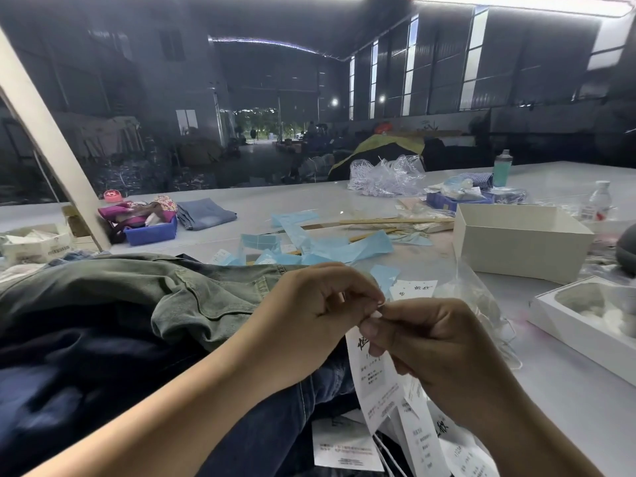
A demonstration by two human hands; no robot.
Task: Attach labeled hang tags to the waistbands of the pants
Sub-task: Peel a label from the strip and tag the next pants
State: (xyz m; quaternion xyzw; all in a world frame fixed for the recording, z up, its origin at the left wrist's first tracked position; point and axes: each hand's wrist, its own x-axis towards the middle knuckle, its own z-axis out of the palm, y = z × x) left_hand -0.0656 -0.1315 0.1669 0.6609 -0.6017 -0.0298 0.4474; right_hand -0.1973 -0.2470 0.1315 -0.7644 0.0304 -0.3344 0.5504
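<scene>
From the head camera I see both hands meeting near the middle of the view, above the pile of pants. My left hand has its fingers curled, and the thumb and first fingers pinch something very small at the point where the two hands touch; I cannot tell if it is a string or a pin. My right hand is also curled and pinches the top edge of a white hang tag, which hangs down from the fingers with printed text on it. Below it, more white tags lie loose, some overlapping, on the dark fabric at the bottom of the view. The olive green pants lie on top of the pile at the left, just beside my left hand, and under them are dark blue jeans that reach below my forearms. On the grey table further back, light blue paper strips are scattered, and near them lie some thin wooden sticks. To the right stands an open white box, and nearer to me a white tray with something pale inside. At the left there is a small blue bin with coloured cloth in it, and beside it a folded light denim piece.
</scene>
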